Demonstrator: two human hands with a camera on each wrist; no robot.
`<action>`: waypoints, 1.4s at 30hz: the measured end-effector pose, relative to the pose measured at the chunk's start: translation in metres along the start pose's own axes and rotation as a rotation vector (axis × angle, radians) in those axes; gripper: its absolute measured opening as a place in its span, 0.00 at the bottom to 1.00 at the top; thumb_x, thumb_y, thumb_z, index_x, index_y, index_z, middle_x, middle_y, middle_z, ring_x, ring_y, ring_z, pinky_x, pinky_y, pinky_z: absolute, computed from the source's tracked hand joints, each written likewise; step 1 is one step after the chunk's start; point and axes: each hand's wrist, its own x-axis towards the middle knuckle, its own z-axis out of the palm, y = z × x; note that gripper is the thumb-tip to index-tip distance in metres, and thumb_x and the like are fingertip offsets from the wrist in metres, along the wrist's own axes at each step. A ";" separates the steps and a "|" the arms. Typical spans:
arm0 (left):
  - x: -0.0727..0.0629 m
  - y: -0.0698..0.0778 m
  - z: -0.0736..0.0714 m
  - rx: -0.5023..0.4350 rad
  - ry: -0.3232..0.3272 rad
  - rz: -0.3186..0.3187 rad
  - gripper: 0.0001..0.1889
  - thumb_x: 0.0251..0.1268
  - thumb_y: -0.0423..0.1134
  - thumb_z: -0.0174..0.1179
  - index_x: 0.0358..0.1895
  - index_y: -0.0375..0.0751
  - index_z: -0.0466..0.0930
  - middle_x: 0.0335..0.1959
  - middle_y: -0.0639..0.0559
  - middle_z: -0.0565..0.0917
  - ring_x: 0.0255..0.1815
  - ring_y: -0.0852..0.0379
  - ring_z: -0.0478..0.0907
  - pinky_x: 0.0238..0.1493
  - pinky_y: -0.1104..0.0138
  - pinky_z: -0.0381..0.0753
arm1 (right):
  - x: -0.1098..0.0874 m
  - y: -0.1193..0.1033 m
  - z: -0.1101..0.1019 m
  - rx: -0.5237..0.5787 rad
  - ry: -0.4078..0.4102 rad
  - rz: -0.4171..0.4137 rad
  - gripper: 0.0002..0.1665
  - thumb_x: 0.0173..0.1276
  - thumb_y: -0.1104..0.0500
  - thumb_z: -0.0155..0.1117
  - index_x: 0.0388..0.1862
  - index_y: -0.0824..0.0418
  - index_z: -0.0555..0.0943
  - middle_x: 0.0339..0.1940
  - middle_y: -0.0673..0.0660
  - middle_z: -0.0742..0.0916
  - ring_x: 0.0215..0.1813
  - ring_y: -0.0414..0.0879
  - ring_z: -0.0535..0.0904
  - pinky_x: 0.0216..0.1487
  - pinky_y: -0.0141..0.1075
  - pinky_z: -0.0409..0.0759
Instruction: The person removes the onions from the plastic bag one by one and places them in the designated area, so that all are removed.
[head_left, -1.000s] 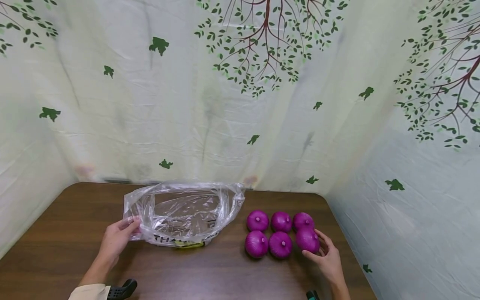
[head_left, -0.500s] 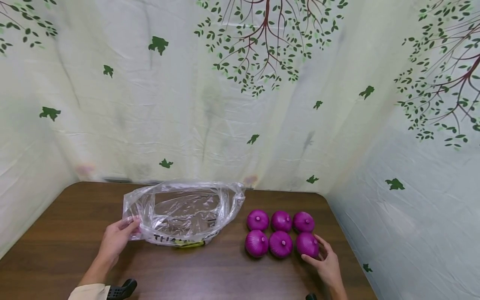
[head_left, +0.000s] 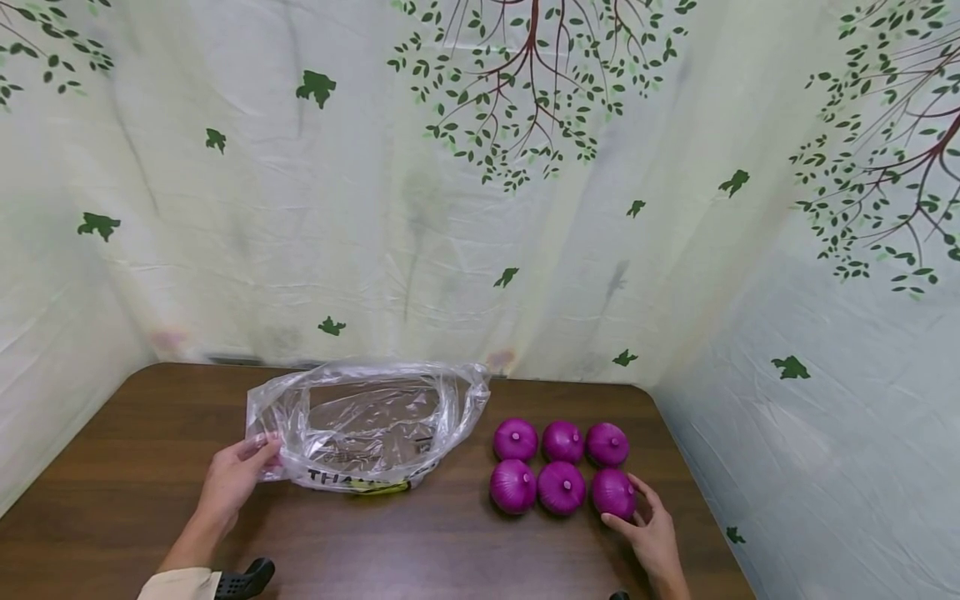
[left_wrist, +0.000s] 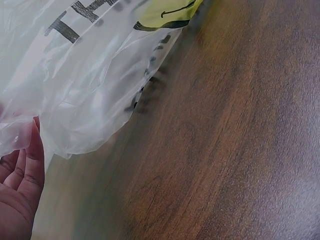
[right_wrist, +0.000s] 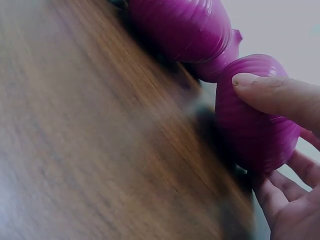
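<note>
At the left of the head view, my left hand (head_left: 230,483) pinches the near left edge of a clear plastic bag (head_left: 300,458), whose mouth stands wide. Black lettering and a yellow smiling print mark the bag (left_wrist: 75,90) in the left wrist view. On the right, my right hand (head_left: 651,533) grips a purple onion (head_left: 613,493) at the near right corner of a two-row group. Its thumb lies over the onion (right_wrist: 255,130) in the right wrist view, with the other fingers curled around the far side. The onion is at the tabletop; its underside is hard to see.
Other purple onions stand close by, including a front middle one (head_left: 561,489) and a back left one (head_left: 515,440). All are on the brown wooden table (head_left: 420,550). A pale leaf-printed curtain (head_left: 450,250) hangs behind and beside the table.
My right hand has lowered the onion slightly and moved it a little left; it no longer overlaps the onion behind it. My left hand and the bag stay put.
</note>
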 end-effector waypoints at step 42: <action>-0.006 0.009 -0.014 0.014 -0.073 -0.003 0.42 0.71 0.62 0.45 0.74 0.31 0.50 0.67 0.25 0.62 0.64 0.35 0.66 0.65 0.41 0.59 | 0.005 0.001 0.005 0.047 0.055 -0.117 0.50 0.50 0.70 0.76 0.70 0.68 0.61 0.66 0.67 0.70 0.51 0.26 0.69 0.51 0.18 0.68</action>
